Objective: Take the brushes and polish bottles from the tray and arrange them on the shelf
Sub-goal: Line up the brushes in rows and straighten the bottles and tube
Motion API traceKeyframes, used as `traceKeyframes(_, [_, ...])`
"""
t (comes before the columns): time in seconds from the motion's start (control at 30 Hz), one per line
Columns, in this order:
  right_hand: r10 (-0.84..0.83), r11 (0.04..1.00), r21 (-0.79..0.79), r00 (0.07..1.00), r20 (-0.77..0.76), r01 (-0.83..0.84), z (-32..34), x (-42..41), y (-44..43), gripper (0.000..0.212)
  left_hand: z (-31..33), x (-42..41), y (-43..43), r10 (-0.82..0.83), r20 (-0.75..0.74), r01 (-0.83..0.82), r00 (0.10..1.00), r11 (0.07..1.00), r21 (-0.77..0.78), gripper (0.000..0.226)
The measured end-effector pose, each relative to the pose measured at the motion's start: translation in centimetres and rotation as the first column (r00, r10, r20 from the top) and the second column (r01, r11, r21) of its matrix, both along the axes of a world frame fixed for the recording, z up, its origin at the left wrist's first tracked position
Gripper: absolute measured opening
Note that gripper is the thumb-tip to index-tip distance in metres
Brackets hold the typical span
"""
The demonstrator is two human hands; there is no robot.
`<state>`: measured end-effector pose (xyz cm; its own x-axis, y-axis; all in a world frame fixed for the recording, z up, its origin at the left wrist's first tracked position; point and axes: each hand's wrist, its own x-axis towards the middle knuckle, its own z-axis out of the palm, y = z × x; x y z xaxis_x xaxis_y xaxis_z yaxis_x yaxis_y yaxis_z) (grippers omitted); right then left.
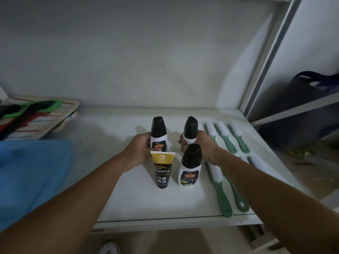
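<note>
On the white shelf [128,202] my left hand [141,151] grips the back left polish bottle [158,133], white with a black cap, standing upright. My right hand [201,145] is wrapped around the back right polish bottle [190,130], also upright. In front stand a third polish bottle [189,165] and a black and gold tube [162,170] on its cap. Green-handled brushes with white bristles lie to the right: three at the back [222,136] and several nearer ones [217,182], partly hidden by my right forearm.
A blue plastic tray [31,173] sits at the left end of the shelf. Behind it lies a striped woven item [36,116]. A metal upright [271,57] bounds the shelf on the right, with a dark bag [304,96] beyond it.
</note>
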<state>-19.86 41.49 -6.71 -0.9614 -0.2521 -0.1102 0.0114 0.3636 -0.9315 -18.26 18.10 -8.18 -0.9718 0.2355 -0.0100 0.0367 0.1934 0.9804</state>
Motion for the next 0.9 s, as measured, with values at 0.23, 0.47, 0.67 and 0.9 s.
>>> traceKeyframes(0.23, [0.114, 0.968, 0.225, 0.993, -0.007, -0.109, 1.7, 0.4, 1.2, 0.035, 0.6, 0.1, 0.0, -0.054, 0.097, 0.043, 0.994, 0.992, 0.118, 0.040])
traceKeyframes(0.47, [0.066, 0.875, 0.480, 0.968, -0.241, 0.060, 1.6, 1.3, 0.7, 0.018, 1.1, 0.6, 0.5, -0.012, 0.156, -0.014, 0.988, 0.986, 0.164, 0.034])
traceKeyframes(0.67, [0.043, 0.880, 0.469, 0.968, -0.249, 0.081, 1.4, 1.3, 1.2, 0.013, 1.3, 1.0, 0.7, -0.017, 0.070, 0.016, 0.997, 1.000, 0.022, 0.021])
traceKeyframes(0.9, [0.071, 0.871, 0.489, 0.976, -0.204, 0.039, 0.7, 1.1, 1.2, 0.019, 1.4, 0.8, 0.9, -0.016, 0.010, 0.017, 1.000, 0.995, -0.099, 0.028])
